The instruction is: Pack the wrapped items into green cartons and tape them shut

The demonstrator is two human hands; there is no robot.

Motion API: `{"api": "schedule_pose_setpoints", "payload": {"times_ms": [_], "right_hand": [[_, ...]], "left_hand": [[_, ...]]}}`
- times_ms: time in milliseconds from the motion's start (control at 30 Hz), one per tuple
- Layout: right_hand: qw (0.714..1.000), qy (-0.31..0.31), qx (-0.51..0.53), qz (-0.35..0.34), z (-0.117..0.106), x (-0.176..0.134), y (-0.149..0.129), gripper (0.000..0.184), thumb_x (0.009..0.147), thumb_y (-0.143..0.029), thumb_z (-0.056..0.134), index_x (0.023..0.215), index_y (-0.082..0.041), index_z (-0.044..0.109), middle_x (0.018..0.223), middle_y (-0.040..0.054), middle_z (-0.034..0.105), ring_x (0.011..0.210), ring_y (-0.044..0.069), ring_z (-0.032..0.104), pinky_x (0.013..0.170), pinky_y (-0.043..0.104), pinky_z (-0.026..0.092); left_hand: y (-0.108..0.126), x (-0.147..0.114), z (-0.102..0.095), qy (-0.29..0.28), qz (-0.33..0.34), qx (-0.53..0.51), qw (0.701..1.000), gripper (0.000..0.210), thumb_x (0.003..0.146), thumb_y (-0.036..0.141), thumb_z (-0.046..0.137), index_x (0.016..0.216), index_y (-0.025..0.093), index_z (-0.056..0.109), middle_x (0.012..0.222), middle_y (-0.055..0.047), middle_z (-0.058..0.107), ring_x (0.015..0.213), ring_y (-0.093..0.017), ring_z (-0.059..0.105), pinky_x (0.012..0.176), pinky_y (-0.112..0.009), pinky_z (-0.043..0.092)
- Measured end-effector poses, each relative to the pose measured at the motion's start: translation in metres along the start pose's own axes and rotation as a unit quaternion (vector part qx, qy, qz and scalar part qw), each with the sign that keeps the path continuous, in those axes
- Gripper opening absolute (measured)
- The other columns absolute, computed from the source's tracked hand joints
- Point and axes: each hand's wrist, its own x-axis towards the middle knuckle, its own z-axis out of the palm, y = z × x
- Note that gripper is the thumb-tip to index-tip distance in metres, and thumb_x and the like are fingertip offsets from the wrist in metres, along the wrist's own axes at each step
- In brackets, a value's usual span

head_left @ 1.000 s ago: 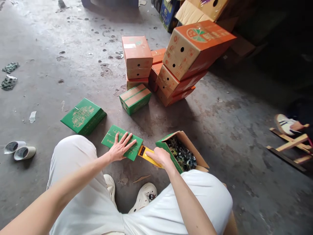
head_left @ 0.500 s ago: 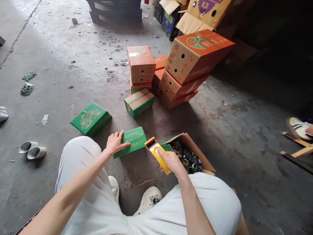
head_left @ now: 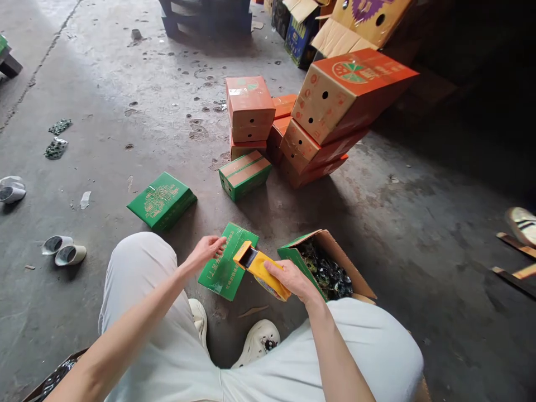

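A green printed carton (head_left: 220, 273) lies at an angle on the floor before my knees, clear tape shining on its top. My left hand (head_left: 208, 249) is at its upper left edge, fingers loosely bent and slightly apart; whether they touch the carton is unclear. My right hand (head_left: 291, 277) is wrapped round a yellow tape dispenser (head_left: 263, 272), whose front end hangs over the carton's right side. To the right of the dispenser stands an open green carton (head_left: 299, 258) filled with dark, shiny packets (head_left: 333, 273).
Two more green cartons, one printed (head_left: 161, 200) and one with brown stripes (head_left: 245, 174), sit beyond. Orange cartons (head_left: 326, 100) are stacked behind them. White cups (head_left: 70, 254) and patterned wrappers (head_left: 56, 148) lie at left. Someone's shoe (head_left: 523, 224) and wooden legs (head_left: 519, 245) show at right.
The green carton has turned on the floor and now lies slanted. My left hand has lifted from its flat hold on the top to the upper edge. The dispenser has tilted more level.
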Motion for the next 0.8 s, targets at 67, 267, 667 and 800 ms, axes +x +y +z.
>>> {"api": "schedule_pose_setpoints", "payload": {"times_ms": [67, 267, 667, 800], "right_hand": [[1.0, -0.02, -0.017, 0.001, 0.001, 0.0, -0.005, 0.069, 0.078, -0.086, 0.063, 0.08, -0.017, 0.061, 0.062, 0.0009, 0.063, 0.051, 0.016, 0.062, 0.043, 0.023, 0.047], [0.998, -0.028, -0.056, -0.026, 0.006, 0.001, -0.013, 0.068, 0.076, -0.085, 0.065, 0.074, -0.018, 0.058, 0.058, -0.0002, 0.06, 0.049, 0.014, 0.059, 0.042, 0.021, 0.043], [0.997, -0.033, -0.067, -0.011, 0.017, 0.016, -0.003, 0.065, 0.08, -0.082, 0.064, 0.079, -0.018, 0.06, 0.06, -0.0007, 0.062, 0.051, 0.014, 0.062, 0.044, 0.02, 0.044], [0.997, -0.035, -0.073, 0.0, 0.019, 0.016, 0.002, 0.061, 0.082, -0.078, 0.065, 0.08, -0.017, 0.06, 0.063, 0.0005, 0.064, 0.054, 0.015, 0.063, 0.046, 0.021, 0.045]], "left_hand": [[0.004, -0.01, 0.008, -0.129, -0.078, -0.163, 0.975, 0.069, 0.081, 0.08, 0.065, 0.1, 0.014, 0.075, 0.093, -0.011, 0.074, 0.083, -0.019, 0.07, 0.07, -0.028, 0.055], [-0.002, -0.016, 0.021, -0.208, -0.129, -0.335, 0.91, 0.042, 0.067, 0.041, 0.097, 0.089, 0.013, 0.073, 0.072, -0.001, 0.068, 0.055, -0.006, 0.058, 0.062, -0.021, 0.054], [-0.005, -0.008, 0.028, -0.092, -0.03, -0.258, 0.961, 0.05, 0.051, 0.049, 0.098, 0.074, 0.013, 0.072, 0.068, -0.001, 0.068, 0.059, -0.01, 0.062, 0.058, -0.021, 0.049], [-0.011, -0.003, 0.023, -0.06, -0.003, -0.21, 0.976, 0.048, 0.053, 0.052, 0.095, 0.071, 0.013, 0.074, 0.064, -0.002, 0.067, 0.056, -0.011, 0.059, 0.057, -0.024, 0.046]]}}
